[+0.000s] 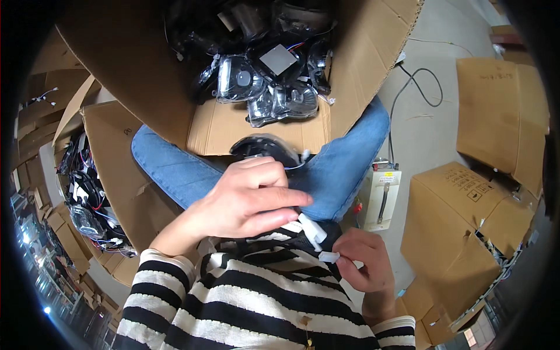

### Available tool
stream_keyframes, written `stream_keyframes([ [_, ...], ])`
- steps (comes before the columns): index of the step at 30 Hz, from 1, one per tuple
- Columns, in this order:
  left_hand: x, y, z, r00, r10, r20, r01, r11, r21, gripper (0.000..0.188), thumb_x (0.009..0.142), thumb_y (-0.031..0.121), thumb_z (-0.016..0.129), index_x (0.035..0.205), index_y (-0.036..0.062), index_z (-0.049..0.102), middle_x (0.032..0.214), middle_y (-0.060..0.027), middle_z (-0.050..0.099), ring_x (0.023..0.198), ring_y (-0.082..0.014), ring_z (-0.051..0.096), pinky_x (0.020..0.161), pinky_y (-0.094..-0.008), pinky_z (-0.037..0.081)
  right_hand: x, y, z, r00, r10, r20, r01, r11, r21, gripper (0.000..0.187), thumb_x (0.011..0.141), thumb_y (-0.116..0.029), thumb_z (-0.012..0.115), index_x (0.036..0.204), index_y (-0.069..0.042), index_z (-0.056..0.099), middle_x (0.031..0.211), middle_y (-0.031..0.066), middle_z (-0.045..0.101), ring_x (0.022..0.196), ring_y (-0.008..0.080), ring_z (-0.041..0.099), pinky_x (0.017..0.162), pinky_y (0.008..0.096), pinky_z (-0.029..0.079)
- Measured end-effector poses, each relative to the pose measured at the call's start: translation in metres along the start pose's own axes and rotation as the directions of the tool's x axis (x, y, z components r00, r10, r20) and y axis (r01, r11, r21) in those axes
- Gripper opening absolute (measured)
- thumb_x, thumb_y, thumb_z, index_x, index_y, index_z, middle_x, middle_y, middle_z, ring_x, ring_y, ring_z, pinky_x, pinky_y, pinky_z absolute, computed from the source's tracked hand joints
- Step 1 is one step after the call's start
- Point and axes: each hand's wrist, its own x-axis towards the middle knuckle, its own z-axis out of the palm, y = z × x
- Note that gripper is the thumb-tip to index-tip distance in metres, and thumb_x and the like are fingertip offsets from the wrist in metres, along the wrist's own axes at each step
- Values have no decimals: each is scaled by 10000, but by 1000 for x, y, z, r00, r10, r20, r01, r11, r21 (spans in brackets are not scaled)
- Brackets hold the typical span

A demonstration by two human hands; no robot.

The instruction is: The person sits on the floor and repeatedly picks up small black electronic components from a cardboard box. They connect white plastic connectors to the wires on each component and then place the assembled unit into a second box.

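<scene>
My left hand [248, 198] is closed, thumb and forefinger pinching near the top of a white plastic connector [313, 231] in front of my body. Just right of it, my right hand [366, 259] pinches a smaller white connector [329, 256] between thumb and fingertips. The two white pieces are close together; whether they touch I cannot tell. Beyond my left hand lies a dark, clear-covered lamp unit [265, 147], partly hidden by the knuckles, with a thin wire and small white plug at its right side.
An open cardboard box [373, 58] between my knees holds several film-wrapped lamps [239, 79]. Another box [131, 175] at left contains lamps and wires. A pale metal case with a black handle [379, 198] stands by my right knee, a cable [394, 116] running from it. Cartons [461, 204] stand right.
</scene>
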Motion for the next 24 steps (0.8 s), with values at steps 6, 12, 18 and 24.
stream_keyframes([
  [6,-38,-3,37,975,-195,103,221,836,-502,140,806,58,512,923,-10,546,765,-89,550,647,-199,534,568,-278,410,8,-3,12,1000,18,9,-19,998,56,62,649,30,543,695,-5,518,615,80,496,518,209,483,454,283,380],
  [12,-52,-6,37,968,-157,197,246,754,-609,102,815,58,498,864,-19,543,710,-94,558,586,-162,528,511,-250,384,12,-4,11,999,5,49,-9,998,67,63,645,33,544,686,-8,518,602,78,482,507,212,471,448,290,372],
  [18,-53,-14,34,949,-46,312,247,724,-644,122,812,88,491,775,-18,539,626,-91,525,525,-199,481,474,-289,344,16,-1,19,996,6,91,-6,1000,-5,71,639,8,569,674,-27,518,600,67,481,507,213,478,444,299,379],
  [24,-59,-15,38,919,4,393,271,720,-639,139,818,105,487,726,3,504,569,-60,468,488,-186,447,457,-291,320,12,1,31,995,10,102,8,986,-167,95,605,43,550,637,-24,491,551,58,445,457,202,429,416,297,331],
])
